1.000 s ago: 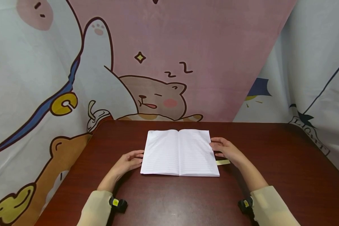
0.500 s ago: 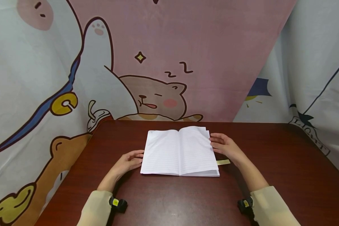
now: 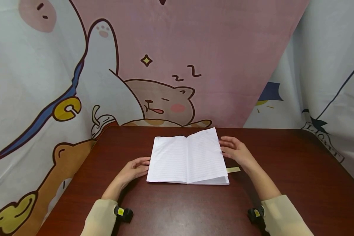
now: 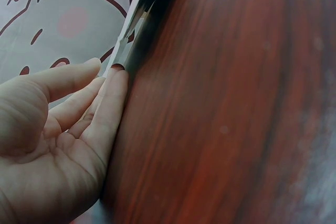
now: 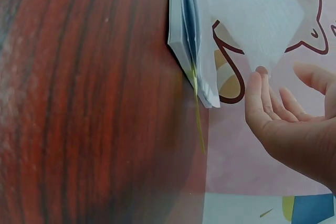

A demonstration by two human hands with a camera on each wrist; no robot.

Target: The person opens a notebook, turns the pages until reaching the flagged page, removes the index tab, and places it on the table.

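Notebook point(image 3: 171, 160), spread: page-turning apparently under way. Right hand point(image 3: 237, 152): fingers loosely extended, touching raised leaf point(image 3: 205, 155). Left hand point(image 3: 134, 168): fingers relaxed, at left edge. Next, probably: guiding leaf leftward.

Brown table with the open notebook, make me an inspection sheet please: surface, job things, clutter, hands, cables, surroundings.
Surface: glossy reddish-brown wood-grain table, light reflecting toward the front.
Job's things: open white lined-paper notebook; one right-hand page raised, its far corner highest; flat pale yellow strip protruding from the right side.
Clutter: nothing seen.
Left hand: fingers touching the notebook's left edge.
Right hand: fingertip at the raised page's outer edge.
Cables: nothing seen.
Surroundings: pink-and-white cartoon-printed fabric backdrop; black boxy device at each wrist.
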